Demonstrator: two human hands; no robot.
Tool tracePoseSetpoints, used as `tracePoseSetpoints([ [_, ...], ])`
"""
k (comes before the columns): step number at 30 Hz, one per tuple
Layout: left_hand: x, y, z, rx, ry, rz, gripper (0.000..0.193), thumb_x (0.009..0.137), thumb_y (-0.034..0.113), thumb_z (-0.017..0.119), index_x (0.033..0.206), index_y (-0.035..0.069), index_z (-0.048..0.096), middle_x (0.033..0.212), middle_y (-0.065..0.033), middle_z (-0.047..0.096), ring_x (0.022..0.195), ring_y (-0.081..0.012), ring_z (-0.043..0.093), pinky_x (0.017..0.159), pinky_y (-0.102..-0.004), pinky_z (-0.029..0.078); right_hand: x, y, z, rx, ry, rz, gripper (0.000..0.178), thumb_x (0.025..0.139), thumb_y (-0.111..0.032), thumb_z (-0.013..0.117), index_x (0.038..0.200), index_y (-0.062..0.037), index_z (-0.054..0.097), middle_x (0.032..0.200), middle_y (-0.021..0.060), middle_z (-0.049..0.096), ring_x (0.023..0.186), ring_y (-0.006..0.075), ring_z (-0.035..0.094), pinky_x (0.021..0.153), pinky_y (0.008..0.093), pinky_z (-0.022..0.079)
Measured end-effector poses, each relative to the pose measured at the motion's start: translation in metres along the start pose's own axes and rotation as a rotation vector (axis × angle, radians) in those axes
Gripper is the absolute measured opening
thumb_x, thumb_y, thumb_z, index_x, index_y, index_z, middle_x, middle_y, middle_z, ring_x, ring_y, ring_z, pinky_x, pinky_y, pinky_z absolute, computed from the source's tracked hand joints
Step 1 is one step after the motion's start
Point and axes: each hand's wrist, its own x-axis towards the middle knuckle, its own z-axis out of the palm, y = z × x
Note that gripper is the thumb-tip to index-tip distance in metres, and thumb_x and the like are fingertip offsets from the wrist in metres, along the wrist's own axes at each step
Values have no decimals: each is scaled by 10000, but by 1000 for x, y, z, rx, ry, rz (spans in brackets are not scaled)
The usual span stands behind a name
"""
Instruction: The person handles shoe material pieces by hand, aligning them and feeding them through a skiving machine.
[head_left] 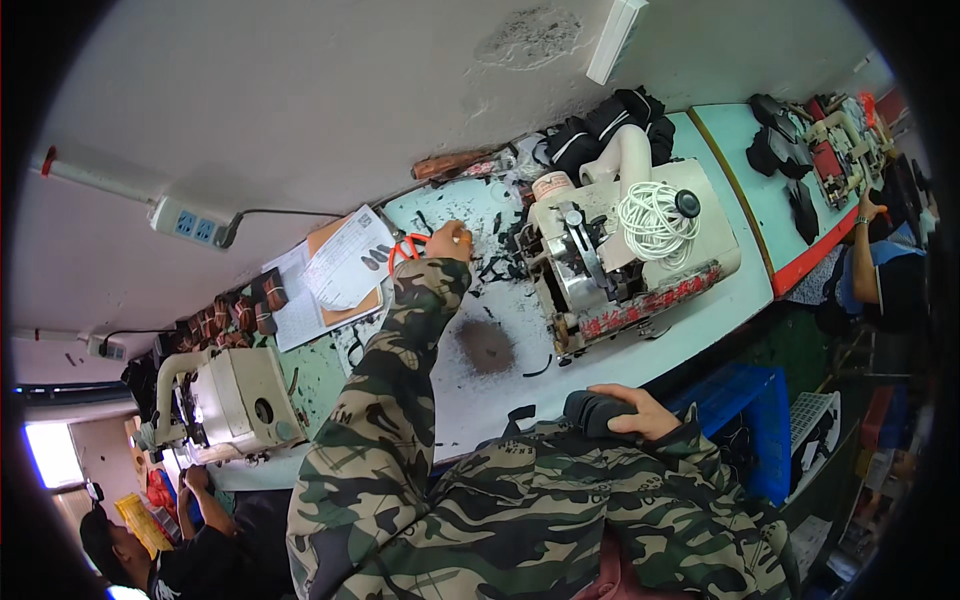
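Note:
My left hand (446, 243) reaches far over the pale worktable, its fingers curled down. Right beside it are the red-orange handles of a pair of scissors (402, 252); whether the fingers grip them or some other thing is hidden. Close to my body, my right hand (648, 414) is closed around a small stack of black pieces (594, 412). A black strip (518, 416) lies at the table's near edge, to the left of that stack.
A cream machine (640, 245) with coiled white cord stands right of my left hand, among black scraps (495, 268). Papers (345, 262) lie leftward. Another machine (230, 400) and a person (200, 540) are at lower left; another person (885, 270) works far right. A blue crate (765, 430) stands below.

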Motion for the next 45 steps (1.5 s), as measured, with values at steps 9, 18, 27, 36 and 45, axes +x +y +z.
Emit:
tracePoseSetpoints([
  [9,-56,14,48,383,62,675,467,775,151,648,1179,-39,513,1260,-225,491,1169,-392,463,988,-455,367,-7,17,-7,76,108,20,701,735,-220,672,1327,42,402,1194,125,532,1058,179,529,960,303,402],
  [18,-248,-28,2,419,-232,582,581,828,292,595,1294,-20,443,1363,-187,423,1287,-336,372,1027,-454,313,64,6,12,-318,32,-60,686,770,-273,732,1289,50,421,1183,134,546,1062,169,531,941,302,409],
  [27,-402,18,-56,-226,-29,-534,317,909,192,547,1194,54,545,801,-110,657,695,-197,657,616,-326,507,158,40,80,-1127,293,-408,973,662,-411,749,1341,68,244,1196,240,425,1127,402,415,959,452,366],
  [36,-266,-24,-46,-148,299,-417,332,723,131,764,978,5,593,773,-81,610,688,-159,568,662,-285,483,179,63,90,-1244,188,-449,832,710,-342,725,1295,114,347,1174,262,505,1058,385,515,914,410,433],
  [45,-252,-32,-43,259,189,-15,764,656,302,814,1219,-59,445,1024,-208,548,930,-350,540,830,-408,457,224,53,77,-828,228,-206,299,777,-279,677,821,17,698,640,111,656,553,204,632,568,322,506],
])
